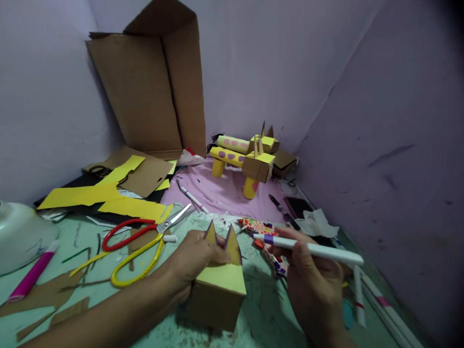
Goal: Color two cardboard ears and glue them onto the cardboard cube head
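My left hand point(197, 256) grips a small cardboard box point(217, 302) with a yellow paper top and two pointed cardboard ears point(232, 244) edged in purple. Its thumb presses at the base of the ears. In my right hand point(315, 280) is a white marker pen point(308, 247) with a purple band, its tip pointing left toward the ears but apart from them. Scissors point(165, 224) with one red and one yellow handle lie spread left of my left hand. Behind the marker rests a colourful patterned pouch point(259, 227), partly hidden.
Two yellow cardboard animal figures point(232, 157) with spots stand at the back on pink cloth. A large cardboard box point(145, 92) leans on the wall. Yellow paper strips point(83, 194), a magenta marker point(34, 273) and cardboard scraps lie left; several white markers point(380, 299) lie right.
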The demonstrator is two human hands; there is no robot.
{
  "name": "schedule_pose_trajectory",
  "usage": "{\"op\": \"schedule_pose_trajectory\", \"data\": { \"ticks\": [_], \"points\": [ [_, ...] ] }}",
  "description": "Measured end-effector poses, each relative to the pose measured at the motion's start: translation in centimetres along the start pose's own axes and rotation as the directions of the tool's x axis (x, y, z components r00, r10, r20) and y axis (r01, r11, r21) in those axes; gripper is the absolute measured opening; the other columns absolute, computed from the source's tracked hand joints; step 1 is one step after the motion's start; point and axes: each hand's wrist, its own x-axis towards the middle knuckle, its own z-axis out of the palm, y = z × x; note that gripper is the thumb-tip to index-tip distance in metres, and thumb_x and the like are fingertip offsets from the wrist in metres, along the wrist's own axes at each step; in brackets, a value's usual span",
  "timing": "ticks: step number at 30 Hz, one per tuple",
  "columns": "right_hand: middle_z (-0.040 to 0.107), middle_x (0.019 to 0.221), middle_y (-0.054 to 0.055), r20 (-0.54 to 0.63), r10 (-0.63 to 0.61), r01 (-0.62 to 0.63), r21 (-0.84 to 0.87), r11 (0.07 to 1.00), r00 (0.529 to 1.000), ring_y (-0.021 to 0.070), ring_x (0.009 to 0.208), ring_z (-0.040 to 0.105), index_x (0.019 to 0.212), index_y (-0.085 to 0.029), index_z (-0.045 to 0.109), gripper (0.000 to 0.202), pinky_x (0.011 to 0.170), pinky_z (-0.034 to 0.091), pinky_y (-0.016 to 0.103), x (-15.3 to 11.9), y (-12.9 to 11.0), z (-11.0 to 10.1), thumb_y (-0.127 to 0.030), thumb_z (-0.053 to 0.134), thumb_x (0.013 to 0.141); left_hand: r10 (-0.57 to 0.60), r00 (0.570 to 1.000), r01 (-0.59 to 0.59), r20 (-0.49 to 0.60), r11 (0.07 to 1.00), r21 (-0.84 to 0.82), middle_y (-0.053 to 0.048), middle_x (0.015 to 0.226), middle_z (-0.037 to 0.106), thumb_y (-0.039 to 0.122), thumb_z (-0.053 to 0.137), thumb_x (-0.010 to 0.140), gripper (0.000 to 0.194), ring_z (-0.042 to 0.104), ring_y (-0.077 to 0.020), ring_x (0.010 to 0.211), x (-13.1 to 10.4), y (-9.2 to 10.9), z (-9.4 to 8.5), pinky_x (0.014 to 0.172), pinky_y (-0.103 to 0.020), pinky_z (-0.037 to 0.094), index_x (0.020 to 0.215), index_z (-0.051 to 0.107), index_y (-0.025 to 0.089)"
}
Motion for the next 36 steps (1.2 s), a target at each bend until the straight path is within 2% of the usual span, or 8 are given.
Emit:
{"op": "schedule_pose_trajectory", "data": {
  "ticks": [4,10,15,17,21,25,30,36],
  "points": [
    [0.070,0.077,0.003,0.041,-0.092,0.094,-0.075,0.993,0.995,0.0169,0.064,0.062,0.084,-0.024,0.073,0.016,0.059,0.049,0.029,0.2,-0.2,0.9,-0.037,0.066,0.077,-0.040,0.999,0.040,0.026,0.999,-0.007,0.000,0.049,0.062,0.009,0.060,0.054,0.010,0.055,-0.0125,0.046,-0.2,0.2,0.3,0.047,-0.021,0.040,0.059,0.067,0.013],
    [0.071,0.081,0.003,0.111,-0.108,0.124,-0.147,0.981,0.988,0.0181,0.067,0.065,0.081,-0.024,0.072,0.012,0.060,0.053,0.029,1.1,-0.3,1.2,-0.032,0.064,0.080,-0.033,0.999,0.033,0.042,0.999,-0.011,-0.002,0.050,0.063,0.008,0.058,0.052,0.012,0.055,-0.0126,0.046,-0.4,0.4,0.4,0.047,-0.022,0.038,0.058,0.068,0.012],
    [0.072,0.083,0.003,0.118,-0.165,0.179,-0.128,0.975,0.979,0.0207,0.077,0.065,0.083,-0.024,0.073,0.011,0.072,0.052,0.033,0.7,-0.3,1.2,-0.030,0.064,0.079,-0.021,0.999,0.020,0.030,1.000,0.022,-0.002,0.052,0.064,0.008,0.059,0.053,0.012,0.056,-0.0129,0.048,-0.2,0.3,0.2,0.050,-0.022,0.040,0.061,0.069,0.011],
    [0.072,0.082,0.004,0.110,-0.149,0.162,-0.112,0.981,0.983,0.0213,0.078,0.065,0.083,-0.024,0.073,0.011,0.074,0.051,0.034,0.5,-0.3,1.4,-0.031,0.065,0.079,-0.018,0.999,0.017,0.035,0.999,0.039,-0.003,0.053,0.064,0.009,0.059,0.054,0.013,0.056,-0.0129,0.048,-0.2,0.2,0.3,0.050,-0.022,0.040,0.062,0.069,0.011],
    [0.073,0.084,0.003,0.151,-0.111,0.122,-0.066,0.990,0.982,0.0200,0.080,0.067,0.085,-0.026,0.073,0.011,0.072,0.053,0.031,0.6,0.1,1.5,-0.030,0.065,0.079,-0.018,0.999,0.016,0.033,0.998,0.064,-0.002,0.052,0.063,0.008,0.058,0.053,0.015,0.055,-0.0127,0.049,-0.3,0.2,0.4,0.050,-0.022,0.040,0.062,0.069,0.011],
    [0.074,0.087,0.002,0.214,-0.167,0.192,-0.101,0.976,0.962,0.0182,0.081,0.068,0.088,-0.027,0.073,0.012,0.073,0.054,0.028,1.0,0.6,1.1,-0.025,0.064,0.080,-0.025,1.000,0.024,0.007,0.997,0.077,0.000,0.051,0.062,0.008,0.059,0.052,0.013,0.055,-0.0127,0.048,-0.3,0.3,0.4,0.050,-0.022,0.040,0.060,0.068,0.012],
    [0.072,0.085,0.001,0.222,-0.195,0.223,-0.110,0.969,0.955,0.0159,0.073,0.068,0.085,-0.027,0.073,0.012,0.064,0.055,0.024,1.0,0.7,0.7,-0.023,0.062,0.081,-0.035,0.999,0.034,0.011,0.998,0.060,-0.001,0.052,0.063,0.010,0.059,0.050,0.015,0.055,-0.0135,0.049,-0.3,0.4,0.4,0.051,-0.023,0.040,0.062,0.068,0.011],
    [0.072,0.080,0.000,0.226,-0.239,0.272,-0.124,0.954,0.944,0.0148,0.074,0.067,0.082,-0.027,0.073,0.015,0.065,0.053,0.022,1.2,0.7,0.5,-0.021,0.060,0.082,-0.039,0.999,0.038,0.024,0.998,0.057,-0.005,0.054,0.065,0.011,0.059,0.048,0.018,0.059,-0.0165,0.051,-0.2,0.2,0.3,0.052,-0.025,0.042,0.064,0.068,0.010]
  ]
}}
